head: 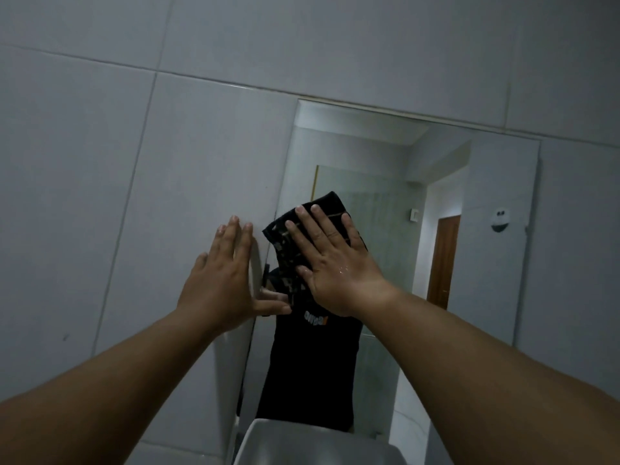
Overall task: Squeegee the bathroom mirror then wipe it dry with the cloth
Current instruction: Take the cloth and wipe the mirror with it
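The frameless bathroom mirror (385, 182) hangs on the tiled wall, right of centre. A dark patterned cloth (285, 243) lies flat against its left part. My right hand (332, 260) presses on the cloth with fingers spread, water drops on its back. My left hand (221, 280) rests flat and open on the wall tile just left of the mirror's edge, its thumb reaching onto the glass. No squeegee is in view.
A white basin (302, 444) sits below the mirror at the bottom edge. Grey wall tiles (100, 162) surround the mirror. A white wall fixture (500, 218) is mounted right of the glass. The mirror reflects a person in a dark shirt and a wooden door.
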